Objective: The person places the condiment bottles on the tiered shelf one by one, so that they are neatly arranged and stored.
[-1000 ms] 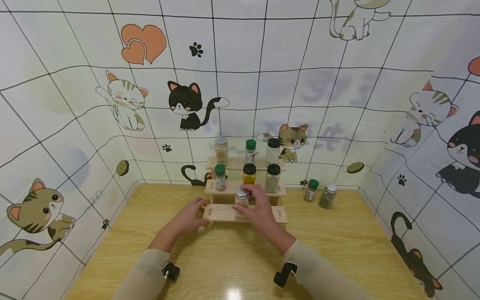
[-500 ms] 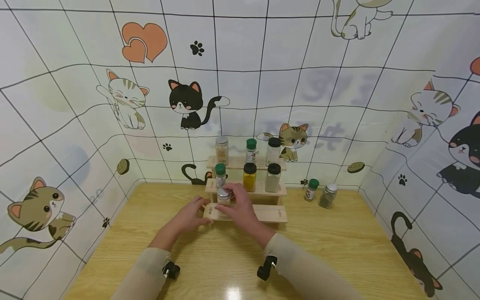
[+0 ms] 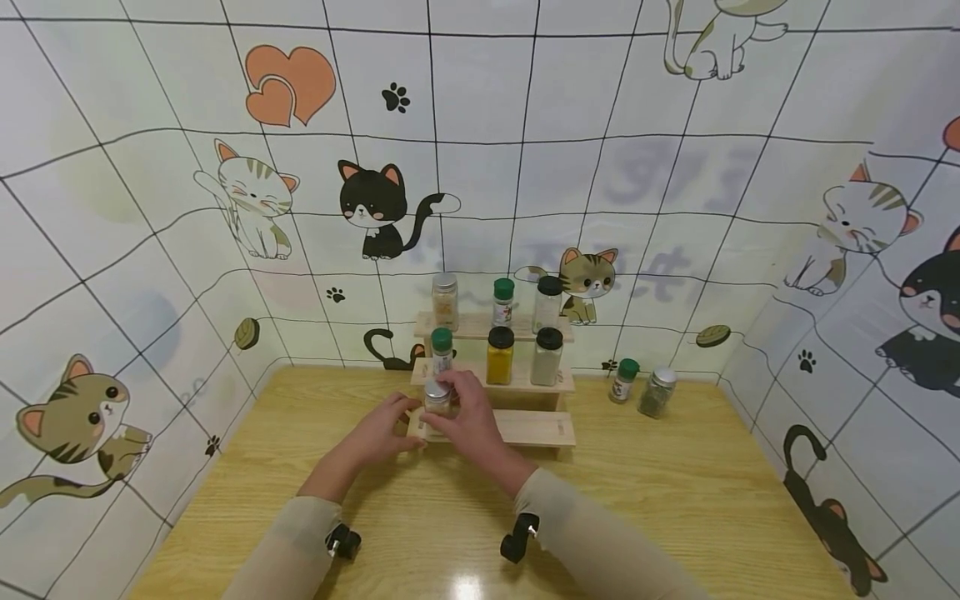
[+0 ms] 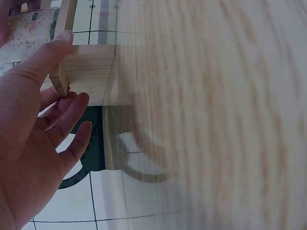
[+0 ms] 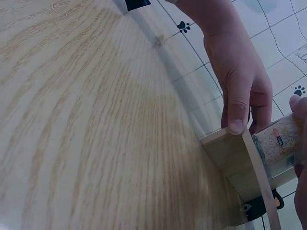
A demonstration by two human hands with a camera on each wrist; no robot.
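My right hand (image 3: 474,421) holds a clear spice jar (image 3: 437,398) with a silver lid between thumb and fingers. The jar stands upright at the left end of the bottom step of a tiered wooden spice rack (image 3: 528,427). In the right wrist view, pale grains show inside the jar (image 5: 280,143), its base right at the shelf board. My left hand (image 3: 378,435) grips that step's left end. The left wrist view shows its thumb on the front edge of the board (image 4: 58,81) and a finger behind, the other fingers loosely bent.
On the middle step stand a green-capped jar (image 3: 442,346), a black-capped yellow jar (image 3: 500,357) and a black-capped pale jar (image 3: 547,358). Several more line the top step (image 3: 480,325). A green-capped jar (image 3: 623,382) and a silver-capped jar (image 3: 657,392) stand on the table (image 3: 637,475) at right.
My right hand has slid the silver-lidded jar leftward, from the middle of the bottom step to its left end. The left hand has stayed at the rack's left end.
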